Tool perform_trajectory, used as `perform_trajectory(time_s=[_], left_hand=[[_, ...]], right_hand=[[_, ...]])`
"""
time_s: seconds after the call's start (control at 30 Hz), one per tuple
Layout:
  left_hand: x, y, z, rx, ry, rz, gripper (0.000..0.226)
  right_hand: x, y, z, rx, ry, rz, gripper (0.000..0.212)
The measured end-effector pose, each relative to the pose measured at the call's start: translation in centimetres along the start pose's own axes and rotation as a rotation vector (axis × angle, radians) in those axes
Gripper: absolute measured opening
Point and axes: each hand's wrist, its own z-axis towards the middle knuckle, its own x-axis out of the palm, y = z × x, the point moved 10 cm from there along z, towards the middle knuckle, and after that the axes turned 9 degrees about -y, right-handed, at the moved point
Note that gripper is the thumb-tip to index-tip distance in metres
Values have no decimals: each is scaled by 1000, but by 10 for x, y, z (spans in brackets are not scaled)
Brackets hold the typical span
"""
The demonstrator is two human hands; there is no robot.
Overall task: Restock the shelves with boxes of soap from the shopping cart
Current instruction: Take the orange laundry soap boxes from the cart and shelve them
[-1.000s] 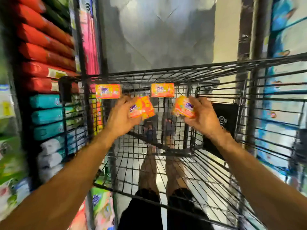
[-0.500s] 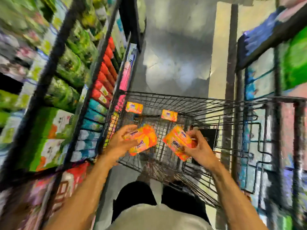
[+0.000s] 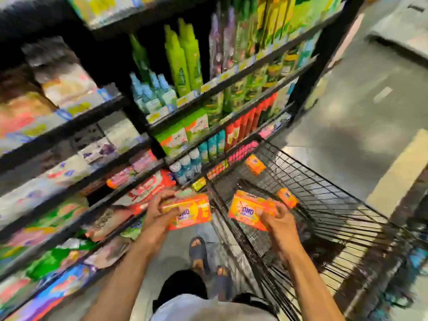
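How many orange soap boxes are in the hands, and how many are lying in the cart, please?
Boxes in hands: 2, the left-hand box in the left hand and the right-hand box in the right hand.
Boxes in the shopping cart: 2, the far box and the near box.
Total: 4 showing; blur could hide another stacked one.

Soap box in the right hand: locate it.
Head view, lower centre: the right hand grips the orange soap box over the shopping cart, right of the second soap box in the left hand.
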Motion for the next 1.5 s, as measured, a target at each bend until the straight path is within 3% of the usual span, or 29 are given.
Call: perform_trajectory(time_s=[0.13,0.27,0.33,0.53,0.67,0.73,0.8,0.97,1.13,1.2,1.27,1.4,1.5], left_hand=[[-82,-3,-49,10,-175,-183,56],[-174,3,-104,31,-326,-310,103],[-224,11,-132,30,-404,-366,104],[-380,30,-221,95,-569,-463,79],[-488,42,-288,138,-652,-524,23],[-540,43,-320,184,-676,-526,15],[-592,48,-348,223,-704,-544,15],[-700,60,-409,271,-786,-650,30],[-781,59,-439,287,-794,-634,60],[-811,57,-446,304,-821,-658,33],[-839,52,-448,309,-822,-660,26],[-898,41,-447,356,-813,-571,82],[-935,31,-445,360,-824,-564,83]], right_hand=[[70,11,-35,-42,195,-90,61],[152,9,-84,-79,390,-176,51],[196,2,-115,-98,478,-216,60],[321,-33,-240,-190,639,-312,89],[391,-82,-343,-166,734,-325,56],[424,-103,-392,-200,758,-340,92],[460,-125,-443,-217,832,-345,101],[532,-153,-558,-237,926,-402,33],[595,-168,-634,-228,972,-422,31],[621,-170,-661,-242,987,-436,29],[648,-169,-685,-270,1014,-423,30],[701,-165,-724,-282,1071,-399,49],[743,-160,-745,-288,1122,-388,63]])
